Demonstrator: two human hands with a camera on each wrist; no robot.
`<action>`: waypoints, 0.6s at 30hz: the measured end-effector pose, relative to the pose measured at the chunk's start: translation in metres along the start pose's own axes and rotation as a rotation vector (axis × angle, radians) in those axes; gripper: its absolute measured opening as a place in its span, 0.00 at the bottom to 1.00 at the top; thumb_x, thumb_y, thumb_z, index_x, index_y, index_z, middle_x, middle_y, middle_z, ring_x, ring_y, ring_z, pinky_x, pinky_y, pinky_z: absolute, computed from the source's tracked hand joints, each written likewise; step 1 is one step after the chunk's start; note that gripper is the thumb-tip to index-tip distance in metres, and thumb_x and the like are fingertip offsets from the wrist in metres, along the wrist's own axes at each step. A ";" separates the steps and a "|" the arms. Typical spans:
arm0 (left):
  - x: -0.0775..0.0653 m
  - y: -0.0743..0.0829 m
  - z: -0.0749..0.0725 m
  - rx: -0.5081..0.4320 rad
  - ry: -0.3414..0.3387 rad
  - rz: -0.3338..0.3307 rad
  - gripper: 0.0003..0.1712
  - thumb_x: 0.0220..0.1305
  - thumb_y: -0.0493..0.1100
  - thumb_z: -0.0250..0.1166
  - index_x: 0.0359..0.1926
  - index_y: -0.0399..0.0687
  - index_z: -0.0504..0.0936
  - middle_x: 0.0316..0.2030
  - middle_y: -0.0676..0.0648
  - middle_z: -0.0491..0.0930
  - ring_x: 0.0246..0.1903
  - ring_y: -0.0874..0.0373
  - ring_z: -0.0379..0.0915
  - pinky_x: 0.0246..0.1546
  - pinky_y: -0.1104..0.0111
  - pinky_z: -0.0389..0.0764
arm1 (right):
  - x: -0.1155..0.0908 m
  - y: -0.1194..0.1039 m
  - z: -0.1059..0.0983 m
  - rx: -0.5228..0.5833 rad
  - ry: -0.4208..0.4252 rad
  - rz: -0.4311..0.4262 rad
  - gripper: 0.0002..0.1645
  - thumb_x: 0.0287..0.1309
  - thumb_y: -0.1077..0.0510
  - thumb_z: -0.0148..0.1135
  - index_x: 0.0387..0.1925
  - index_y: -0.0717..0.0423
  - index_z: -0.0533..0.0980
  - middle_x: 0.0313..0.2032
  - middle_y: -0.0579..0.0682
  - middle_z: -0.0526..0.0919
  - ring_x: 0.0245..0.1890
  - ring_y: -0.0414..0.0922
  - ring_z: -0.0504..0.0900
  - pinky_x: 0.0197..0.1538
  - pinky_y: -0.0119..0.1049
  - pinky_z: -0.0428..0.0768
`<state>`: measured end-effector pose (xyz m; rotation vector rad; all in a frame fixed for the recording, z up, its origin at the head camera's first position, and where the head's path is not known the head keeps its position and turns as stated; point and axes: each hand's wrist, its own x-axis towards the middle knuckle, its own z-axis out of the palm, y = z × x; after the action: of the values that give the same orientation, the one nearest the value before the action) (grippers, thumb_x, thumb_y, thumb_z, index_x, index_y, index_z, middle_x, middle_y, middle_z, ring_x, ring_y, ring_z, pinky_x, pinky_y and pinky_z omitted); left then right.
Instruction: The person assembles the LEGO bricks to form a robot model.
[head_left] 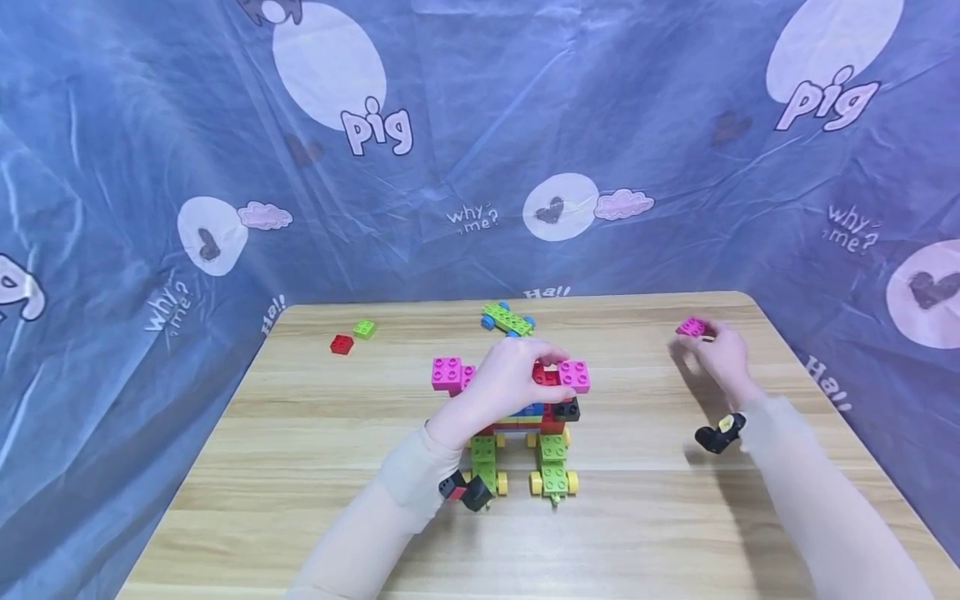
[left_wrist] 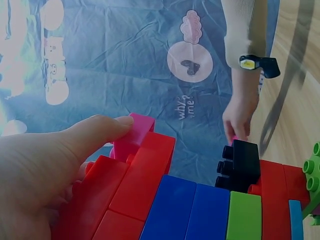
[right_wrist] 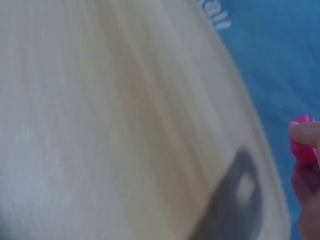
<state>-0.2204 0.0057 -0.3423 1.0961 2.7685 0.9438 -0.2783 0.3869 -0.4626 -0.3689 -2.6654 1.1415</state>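
A built model of toy building bricks (head_left: 553, 450) stands mid-table, with green wheeled bases below and red, blue and black bricks above. Pink bricks sit at both ends of its top. My left hand (head_left: 513, 375) reaches over the model and holds the right-end pink brick (head_left: 574, 377) between thumb and fingers. In the left wrist view the thumb lies against that pink brick (left_wrist: 136, 134), beside the red bricks (left_wrist: 145, 172); the other fingers are mostly hidden. Farther right, my right hand (head_left: 723, 354) pinches a loose pink brick (head_left: 691, 327), also seen in the right wrist view (right_wrist: 303, 145).
A green wheeled base (head_left: 508, 319) with blue wheels lies behind the model. At the back left of the wooden table (head_left: 300, 483) are a red brick (head_left: 342, 344) and a lime brick (head_left: 364, 329). A blue printed cloth (head_left: 465, 150) hangs around the table's back and sides.
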 end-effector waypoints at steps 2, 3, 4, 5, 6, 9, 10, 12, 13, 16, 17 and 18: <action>0.000 0.000 0.000 0.013 -0.002 0.007 0.28 0.53 0.54 0.73 0.54 0.49 0.82 0.50 0.52 0.84 0.51 0.61 0.79 0.51 0.74 0.78 | 0.000 -0.009 -0.002 0.013 -0.004 -0.015 0.36 0.63 0.49 0.60 0.65 0.66 0.66 0.55 0.69 0.75 0.45 0.43 0.75 0.42 0.24 0.68; 0.001 -0.001 0.000 0.019 0.000 0.011 0.28 0.53 0.54 0.73 0.54 0.49 0.82 0.50 0.52 0.84 0.51 0.61 0.79 0.51 0.74 0.78 | -0.001 -0.015 -0.003 0.011 0.002 -0.035 0.35 0.63 0.50 0.61 0.64 0.66 0.66 0.54 0.68 0.76 0.41 0.35 0.74 0.42 0.23 0.68; 0.001 -0.001 0.000 0.021 0.000 0.012 0.28 0.53 0.54 0.73 0.54 0.49 0.82 0.50 0.52 0.84 0.51 0.61 0.79 0.51 0.74 0.78 | -0.001 -0.021 -0.004 0.019 0.003 -0.054 0.35 0.62 0.51 0.61 0.64 0.66 0.67 0.53 0.69 0.77 0.37 0.29 0.72 0.41 0.21 0.68; 0.001 -0.001 0.000 0.020 0.001 0.013 0.28 0.53 0.54 0.73 0.54 0.49 0.82 0.50 0.51 0.84 0.52 0.60 0.79 0.51 0.73 0.78 | -0.002 -0.026 -0.005 0.018 0.003 -0.073 0.35 0.62 0.51 0.61 0.64 0.67 0.67 0.52 0.70 0.77 0.35 0.24 0.70 0.40 0.20 0.68; 0.001 -0.001 0.000 0.021 0.003 0.017 0.28 0.53 0.54 0.73 0.54 0.49 0.82 0.50 0.51 0.84 0.52 0.61 0.79 0.51 0.73 0.78 | -0.003 -0.032 -0.006 0.018 0.001 -0.092 0.34 0.63 0.51 0.61 0.64 0.67 0.67 0.52 0.70 0.77 0.33 0.20 0.67 0.39 0.19 0.68; 0.000 -0.001 0.001 0.025 0.007 0.022 0.28 0.53 0.54 0.73 0.54 0.49 0.82 0.50 0.51 0.84 0.51 0.60 0.79 0.51 0.73 0.78 | -0.010 -0.051 -0.006 0.047 -0.021 -0.136 0.34 0.62 0.54 0.62 0.63 0.69 0.67 0.51 0.72 0.77 0.31 0.16 0.65 0.38 0.15 0.68; 0.000 -0.001 0.001 0.027 0.007 0.022 0.28 0.53 0.55 0.73 0.54 0.49 0.82 0.50 0.52 0.84 0.51 0.61 0.79 0.51 0.73 0.78 | -0.013 -0.058 -0.006 0.065 -0.038 -0.141 0.34 0.62 0.54 0.62 0.63 0.69 0.66 0.51 0.72 0.77 0.31 0.16 0.66 0.37 0.14 0.68; 0.000 -0.002 0.002 0.035 0.009 0.025 0.28 0.53 0.56 0.73 0.54 0.50 0.82 0.50 0.52 0.84 0.51 0.61 0.79 0.51 0.73 0.78 | -0.019 -0.071 -0.005 0.084 -0.067 -0.156 0.34 0.61 0.55 0.63 0.63 0.70 0.67 0.51 0.71 0.76 0.32 0.16 0.67 0.37 0.14 0.69; 0.000 -0.002 0.002 0.034 0.010 0.025 0.29 0.53 0.56 0.73 0.54 0.50 0.82 0.49 0.52 0.84 0.51 0.61 0.79 0.51 0.73 0.78 | -0.023 -0.078 -0.005 0.099 -0.084 -0.165 0.33 0.61 0.55 0.63 0.63 0.69 0.67 0.51 0.71 0.76 0.32 0.16 0.68 0.37 0.14 0.70; 0.000 -0.001 0.002 0.035 0.011 0.024 0.29 0.53 0.56 0.73 0.53 0.49 0.82 0.49 0.52 0.84 0.50 0.61 0.79 0.51 0.72 0.78 | -0.033 -0.098 -0.004 0.119 -0.123 -0.196 0.33 0.60 0.54 0.64 0.62 0.67 0.69 0.51 0.69 0.77 0.34 0.18 0.70 0.37 0.15 0.72; 0.000 -0.001 0.002 0.033 0.012 0.025 0.29 0.53 0.56 0.73 0.53 0.49 0.82 0.49 0.52 0.84 0.50 0.61 0.79 0.51 0.72 0.78 | -0.037 -0.105 -0.004 0.126 -0.131 -0.207 0.33 0.60 0.54 0.65 0.63 0.66 0.69 0.52 0.69 0.77 0.35 0.18 0.71 0.38 0.15 0.73; 0.000 -0.001 0.002 0.034 0.012 0.026 0.29 0.52 0.56 0.73 0.53 0.49 0.83 0.49 0.52 0.84 0.50 0.61 0.79 0.51 0.72 0.78 | -0.041 -0.112 -0.004 0.130 -0.138 -0.218 0.33 0.60 0.54 0.65 0.63 0.65 0.69 0.52 0.68 0.77 0.35 0.19 0.72 0.38 0.15 0.74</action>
<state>-0.2204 0.0062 -0.3444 1.1375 2.7972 0.9123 -0.2548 0.3025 -0.3825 0.0237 -2.6462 1.3030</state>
